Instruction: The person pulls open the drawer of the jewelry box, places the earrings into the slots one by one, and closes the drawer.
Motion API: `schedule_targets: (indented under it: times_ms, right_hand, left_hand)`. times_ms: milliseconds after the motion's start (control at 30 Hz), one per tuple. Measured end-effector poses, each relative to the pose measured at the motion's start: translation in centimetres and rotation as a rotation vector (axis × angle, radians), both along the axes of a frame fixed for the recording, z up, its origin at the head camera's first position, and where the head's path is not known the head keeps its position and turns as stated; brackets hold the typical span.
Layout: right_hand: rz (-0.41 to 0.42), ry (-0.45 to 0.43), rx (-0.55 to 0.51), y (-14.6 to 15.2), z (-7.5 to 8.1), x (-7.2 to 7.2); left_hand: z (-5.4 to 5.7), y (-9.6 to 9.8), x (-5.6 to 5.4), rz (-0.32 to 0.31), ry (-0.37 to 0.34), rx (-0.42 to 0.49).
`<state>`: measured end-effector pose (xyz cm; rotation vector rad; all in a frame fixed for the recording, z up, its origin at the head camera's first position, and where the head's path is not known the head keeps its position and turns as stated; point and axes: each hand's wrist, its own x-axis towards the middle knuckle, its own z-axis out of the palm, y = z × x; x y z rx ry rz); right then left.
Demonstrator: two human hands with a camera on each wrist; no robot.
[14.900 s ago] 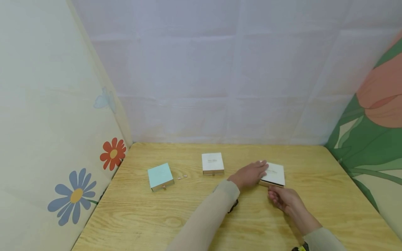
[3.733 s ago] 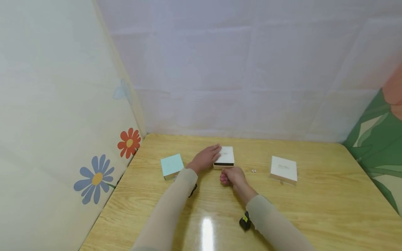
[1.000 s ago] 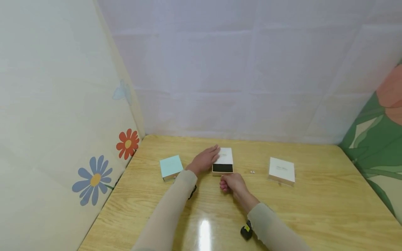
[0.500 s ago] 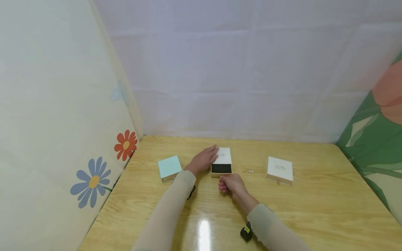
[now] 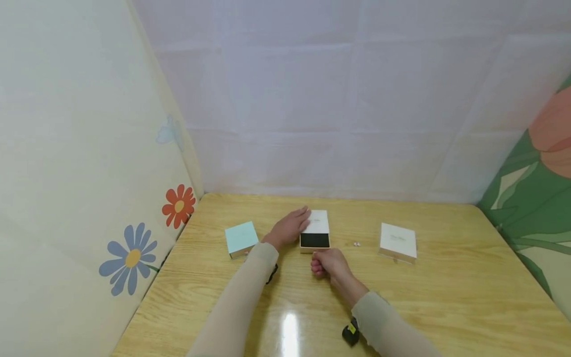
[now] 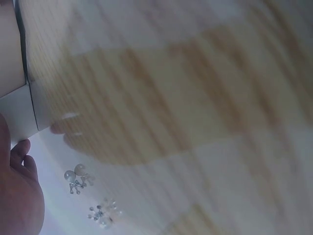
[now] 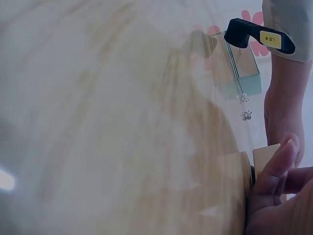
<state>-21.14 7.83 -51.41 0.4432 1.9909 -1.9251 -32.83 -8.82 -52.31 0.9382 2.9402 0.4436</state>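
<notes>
Drawer (image 5: 308, 250) farther out past box (image 5: 318, 222) edge

Head view: fairly bright, soft & even, light seems to be from above; narrow white glare streak (image 5: 290, 333) on glossy tabletop (image 5: 450, 297) nr bottom edge, faint shadows beside the sleeves (image 5: 235, 307). Backdrop (image 5: 285, 99) sl. dim w/ cool lilac cast; black drawer lining (image 5: 314, 240) reads flat & dark. Fine detail soft, lettering on the far-right white box (image 5: 398, 240) too blurry to read. Walls (image 5: 85, 124) lean outward, wide-angle style. L wrist view: hazy, washed-out, wood grain OOF up close, earrings (image 6: 71, 176) doubled by refl. R wrist view: dimmer, bluish, sm. glare spot (image 7: 6, 180) at L edge, tabletop blurred, right hand (image 7: 279, 200) in shade.
</notes>
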Motion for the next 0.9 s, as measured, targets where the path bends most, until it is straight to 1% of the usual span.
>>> schedule_targets:
  times_ms: [167,467,633,900]
  right_hand:
    - [-0.004,-0.009,-0.004,0.03,-0.1,0.0]
    - [-0.001,-0.02,0.005,0.04,0.09,0.28]
    - [0.0,-0.022,0.01,0.07,0.15,0.28]
    - [0.01,-0.032,0.013,0.13,0.29,0.46]
  left_hand:
    - [-0.08,-0.06,-0.08,0.002,0.006,0.003]
    - [-0.27,-0.08,-0.19,0.001,-0.008,-0.003]
    - [-0.48,-0.12,-0.36,0.005,0.002,0.003]
    - [-0.57,-0.13,-0.27,0.004,-0.003,-0.002]
